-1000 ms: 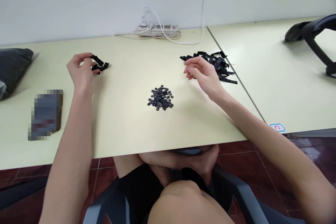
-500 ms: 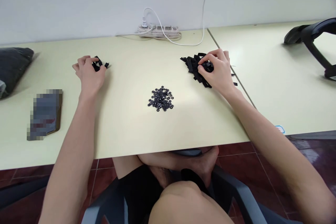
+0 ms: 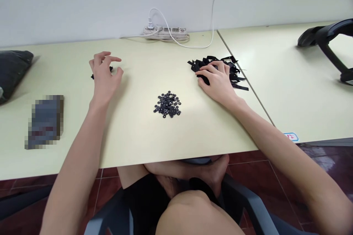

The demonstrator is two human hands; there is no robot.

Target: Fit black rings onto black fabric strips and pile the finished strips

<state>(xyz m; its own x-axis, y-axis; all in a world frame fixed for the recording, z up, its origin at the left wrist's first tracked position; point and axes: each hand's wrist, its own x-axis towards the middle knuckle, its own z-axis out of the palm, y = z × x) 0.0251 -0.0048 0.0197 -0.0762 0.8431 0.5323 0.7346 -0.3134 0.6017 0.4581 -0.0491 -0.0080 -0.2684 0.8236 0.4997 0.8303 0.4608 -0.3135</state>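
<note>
My left hand (image 3: pixel 104 75) is open, with thumb and fingers apart, above a few black strips (image 3: pixel 111 69) that it mostly covers. Over on the right lies a larger heap of short black fabric strips (image 3: pixel 202 64). My right hand (image 3: pixel 217 80) rests on the near side of that heap, fingers loosely spread over the strips, and no strip is visibly gripped. Between my hands, closer to me, sits a pile of small dark round discs with centre holes (image 3: pixel 167 105); neither hand touches it.
A pale table (image 3: pixel 143 136) meets a second tabletop (image 3: pixel 303 91) at a seam on the right. At the wall stands a power strip (image 3: pixel 165 33) with a white cable (image 3: pixel 213 14). A blurred-out flat object (image 3: pixel 45 121) and a black bag (image 3: pixel 13 75) lie left; a black curved frame (image 3: pixel 328 44) is far right.
My left hand has lifted off the small strips, opened its fingers and moved slightly right. My right hand has shifted left and toward me over the heap, its fingers changing from a pinch to a looser spread.
</note>
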